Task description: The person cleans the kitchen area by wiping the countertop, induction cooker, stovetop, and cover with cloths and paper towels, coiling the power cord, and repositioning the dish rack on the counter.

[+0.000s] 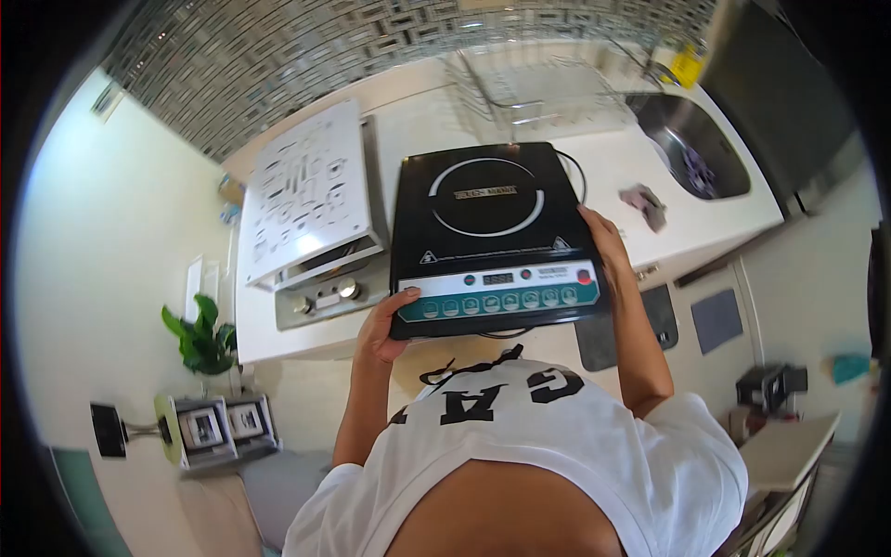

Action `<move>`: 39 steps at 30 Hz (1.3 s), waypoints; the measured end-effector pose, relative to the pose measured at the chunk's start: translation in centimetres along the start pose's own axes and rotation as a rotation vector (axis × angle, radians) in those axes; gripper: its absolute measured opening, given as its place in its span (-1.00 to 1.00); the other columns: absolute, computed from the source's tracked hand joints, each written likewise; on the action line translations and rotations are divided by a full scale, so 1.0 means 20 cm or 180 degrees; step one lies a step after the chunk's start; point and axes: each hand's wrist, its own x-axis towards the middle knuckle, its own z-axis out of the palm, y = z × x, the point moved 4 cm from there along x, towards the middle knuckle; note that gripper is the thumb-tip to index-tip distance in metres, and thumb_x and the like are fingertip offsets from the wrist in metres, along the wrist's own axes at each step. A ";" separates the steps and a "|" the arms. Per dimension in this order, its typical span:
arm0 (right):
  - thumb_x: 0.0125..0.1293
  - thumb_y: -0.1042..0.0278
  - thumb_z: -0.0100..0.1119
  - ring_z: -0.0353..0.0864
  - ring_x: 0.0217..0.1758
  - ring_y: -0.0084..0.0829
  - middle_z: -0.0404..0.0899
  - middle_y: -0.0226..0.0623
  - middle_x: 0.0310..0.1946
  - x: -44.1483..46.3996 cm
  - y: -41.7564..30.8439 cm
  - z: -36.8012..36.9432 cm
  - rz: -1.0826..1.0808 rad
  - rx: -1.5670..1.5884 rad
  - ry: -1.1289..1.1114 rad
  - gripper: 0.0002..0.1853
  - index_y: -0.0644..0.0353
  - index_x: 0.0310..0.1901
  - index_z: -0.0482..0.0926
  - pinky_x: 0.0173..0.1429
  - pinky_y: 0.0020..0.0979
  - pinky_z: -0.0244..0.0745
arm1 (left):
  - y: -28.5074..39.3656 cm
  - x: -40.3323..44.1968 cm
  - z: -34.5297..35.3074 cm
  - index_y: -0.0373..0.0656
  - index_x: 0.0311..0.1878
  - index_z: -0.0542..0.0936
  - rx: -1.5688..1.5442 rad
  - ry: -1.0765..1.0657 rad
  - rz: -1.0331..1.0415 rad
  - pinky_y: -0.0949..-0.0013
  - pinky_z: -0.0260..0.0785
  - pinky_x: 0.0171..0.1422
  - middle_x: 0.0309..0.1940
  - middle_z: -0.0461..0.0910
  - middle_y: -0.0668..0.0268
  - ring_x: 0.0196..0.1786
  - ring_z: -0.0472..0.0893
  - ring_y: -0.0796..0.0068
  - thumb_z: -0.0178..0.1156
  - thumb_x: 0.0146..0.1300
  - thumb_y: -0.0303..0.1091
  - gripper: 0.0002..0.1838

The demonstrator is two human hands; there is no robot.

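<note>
A black induction cooktop with a ring marking and a teal button panel is held level in front of my body, above the counter's front edge. My left hand grips its near left corner, thumb on top beside the panel. On the opposite side, my right hand wraps round the right edge, with its fingers partly hidden beneath. A black cord loops out behind the cooktop's far right corner, and a bit of dark cord also shows under its near edge.
On the left, a white patterned cover lies over a gas stove with knobs. A wire dish rack stands at the back. To the right are a crumpled cloth and a steel sink. A plant stands left of the counter.
</note>
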 end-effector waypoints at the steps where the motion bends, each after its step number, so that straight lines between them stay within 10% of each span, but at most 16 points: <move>1: 0.23 0.16 0.03 0.50 -0.37 -0.59 0.56 -0.33 -0.36 -0.02 0.00 0.00 0.0047 -0.0090 0.0056 -0.65 0.34 -0.18 0.51 -0.27 -0.62 0.39 | 0.02 -0.05 0.03 -0.33 -0.22 0.49 0.0070 -0.0025 0.0010 0.38 0.48 -0.20 -0.33 0.55 0.18 -0.33 0.58 0.38 0.19 0.00 -0.46 -0.75; 14: 0.29 0.21 -0.03 0.43 -0.13 -0.64 0.52 -0.39 -0.22 -0.19 -0.32 0.45 -0.0210 0.0401 -0.0742 -0.67 0.30 -0.06 0.45 -0.03 -0.59 0.33 | 0.33 -0.68 -0.03 -0.30 -0.38 0.50 -0.0379 0.0975 0.1490 0.35 0.42 -0.22 -0.43 0.53 0.21 -0.42 0.53 0.34 0.10 -0.07 -0.53 -0.87; 19: 0.18 0.13 0.12 0.12 -0.69 -0.72 0.19 -0.61 -0.73 0.11 -0.47 0.75 -0.0968 -0.0650 -0.1216 -0.72 0.17 -0.48 0.42 -0.61 -0.59 0.00 | 0.62 -0.68 -0.08 -0.27 -0.40 0.50 -0.0273 0.0672 0.1715 0.34 0.39 -0.14 -0.44 0.53 0.21 -0.33 0.53 0.37 0.16 -0.08 -0.50 -0.88; 22: 0.21 0.13 0.07 0.00 -0.72 -0.74 0.21 -0.61 -0.73 0.25 -0.62 0.94 -0.1496 -0.1197 -0.1108 -0.72 0.21 -0.44 0.49 -0.63 -0.62 -0.11 | 0.83 -0.63 -0.15 -0.25 -0.39 0.50 -0.0287 0.0696 0.1966 0.37 0.42 -0.55 -0.47 0.55 0.20 -0.49 0.57 0.32 0.17 -0.05 -0.46 -0.87; 28: 0.03 0.19 0.13 0.54 -0.44 -0.45 0.58 -0.32 -0.52 0.52 -0.72 1.19 -0.2148 -0.3142 -0.0168 -0.80 0.14 -0.46 0.59 -0.32 -0.39 0.39 | 1.23 -0.43 -0.39 -0.30 -0.17 0.43 -0.0260 -0.0083 0.1722 0.05 0.52 -0.16 -0.26 0.54 0.07 -0.20 0.58 0.12 0.16 -0.06 -0.52 -0.69; 39: 0.05 0.24 0.10 0.56 -0.22 -0.14 0.58 -0.12 -0.33 0.64 -0.44 1.43 -0.2277 -0.3924 0.0943 -0.79 0.10 -0.29 0.59 -0.13 -0.22 0.45 | 1.53 0.05 -0.86 -0.29 -0.25 0.46 -0.0214 -0.0706 0.1452 0.19 0.48 -0.13 -0.33 0.54 0.15 -0.26 0.57 0.22 0.14 -0.05 -0.50 -0.77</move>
